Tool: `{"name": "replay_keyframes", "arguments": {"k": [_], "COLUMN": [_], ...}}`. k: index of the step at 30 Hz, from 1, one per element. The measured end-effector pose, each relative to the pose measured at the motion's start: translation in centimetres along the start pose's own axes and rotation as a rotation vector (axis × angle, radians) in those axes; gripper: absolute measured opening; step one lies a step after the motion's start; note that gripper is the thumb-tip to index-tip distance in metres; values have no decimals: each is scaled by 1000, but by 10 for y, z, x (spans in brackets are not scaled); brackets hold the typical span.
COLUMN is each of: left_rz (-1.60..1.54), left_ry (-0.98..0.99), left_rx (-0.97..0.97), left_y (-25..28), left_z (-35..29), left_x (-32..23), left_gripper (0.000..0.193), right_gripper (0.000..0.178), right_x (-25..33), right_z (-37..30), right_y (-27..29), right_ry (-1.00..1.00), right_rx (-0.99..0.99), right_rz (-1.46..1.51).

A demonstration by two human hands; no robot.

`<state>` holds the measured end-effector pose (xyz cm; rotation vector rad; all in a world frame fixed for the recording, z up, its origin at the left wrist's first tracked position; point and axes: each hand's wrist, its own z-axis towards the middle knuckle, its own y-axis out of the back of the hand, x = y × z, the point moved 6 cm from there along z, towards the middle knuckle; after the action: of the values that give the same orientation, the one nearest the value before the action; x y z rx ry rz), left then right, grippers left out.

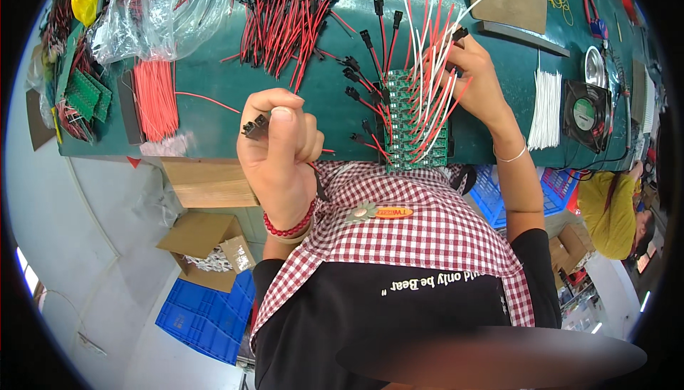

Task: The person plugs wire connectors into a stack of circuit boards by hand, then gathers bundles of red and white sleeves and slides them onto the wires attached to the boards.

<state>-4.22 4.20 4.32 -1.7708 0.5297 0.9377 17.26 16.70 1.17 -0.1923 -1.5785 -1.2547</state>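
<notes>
My left hand (281,151) is closed at the table's near edge, with a few black plug connectors (255,127) poking out between thumb and curled fingers. Red wire shows below that fist. To its right, a row of small green circuit boards (396,133) carries black-plugged red and black leads on its left and long red and white wires (427,98) on its right. My right hand (476,80) is at the upper right of the boards, fingers bent and pinched round a black connector (459,34), among the wire ends. Its fingertips are partly hidden by the wires.
A heap of connector leads (288,23) lies at the back, beside a clear plastic bag (167,16). Red wires (155,98) are bundled left, white wires (546,108) right. A black fan (586,112) and metal bar (524,38) sit right. Another person (611,208) is beyond.
</notes>
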Motion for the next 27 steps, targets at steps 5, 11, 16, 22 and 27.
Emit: {"name": "replay_keyframes", "arguments": {"k": [5, 11, 16, 22, 27], "left_rz": [-3, 15, -298, -399, -427], "left_ry": [18, 52, 225, 242, 240], "left_rx": [-18, 84, 213, 227, 299], "left_y": [1, -15, -41, -54, -68], "left_z": [0, -3, -2, 5, 7], "left_x": [1, 4, 20, 25, 38], "left_gripper": [11, 16, 29, 24, 21], "right_gripper": [26, 22, 27, 24, 13], "right_x": [1, 6, -4, 8, 85], "right_z": [1, 3, 3, -16, -30], "right_y": [-3, -7, -9, 56, 19], "right_ry": [47, -88, -167, -272, -141], "right_rx": [12, 25, 101, -251, 23], "right_rz": [-67, 12, -67, -243, 241]}}
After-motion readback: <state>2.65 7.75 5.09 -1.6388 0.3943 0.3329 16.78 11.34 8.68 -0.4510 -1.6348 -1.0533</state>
